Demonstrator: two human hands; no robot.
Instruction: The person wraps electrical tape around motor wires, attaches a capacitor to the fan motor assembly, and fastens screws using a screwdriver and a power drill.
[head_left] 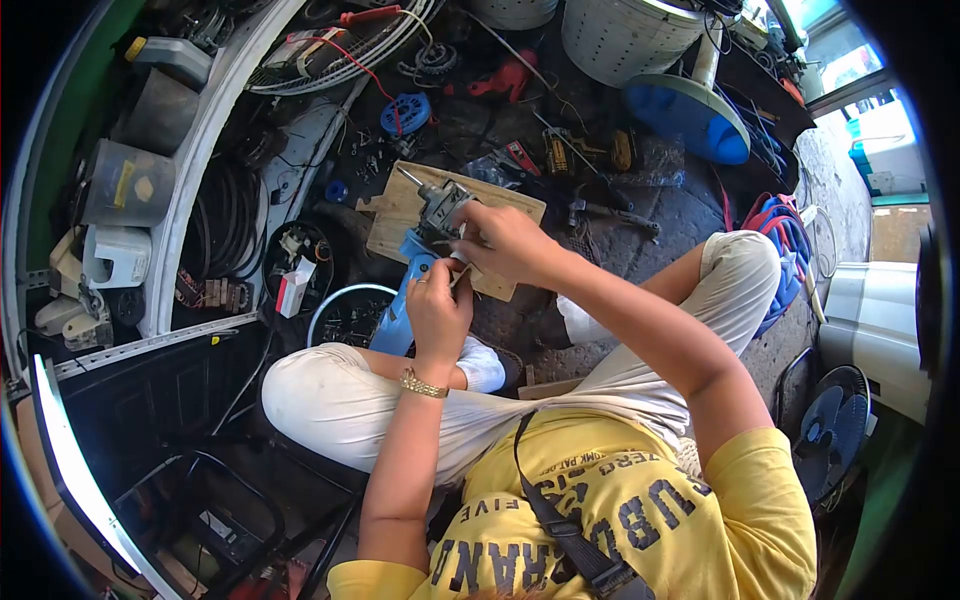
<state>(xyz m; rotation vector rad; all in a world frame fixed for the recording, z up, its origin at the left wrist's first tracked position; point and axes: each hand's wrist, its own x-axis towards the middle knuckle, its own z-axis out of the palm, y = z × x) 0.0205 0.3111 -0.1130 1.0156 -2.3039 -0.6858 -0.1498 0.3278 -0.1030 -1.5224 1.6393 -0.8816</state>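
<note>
A grey metal electric fan motor [440, 208] with a thin shaft pointing to the upper left stands over a wooden board. Beneath it is a blue fan neck [412, 246] joined to a long blue post [393, 322]. My right hand [507, 243] is closed at the motor's rear, its fingertips bent against it. Just below, my left hand [440, 303], with a gold watch on the wrist, pinches close to the neck. A small pale piece [459, 258] shows between the two hands; its kind is unclear. The fingers partly hide the motor's back.
The wooden board [395, 222] lies on the dark floor. Around it are a blue slotted disc [406, 114], a red power tool [505, 80], a yellow drill [622, 150] and a hammer [625, 217]. A round blue fan base [690, 115] leans at the back right. Shelves [205, 150] line the left.
</note>
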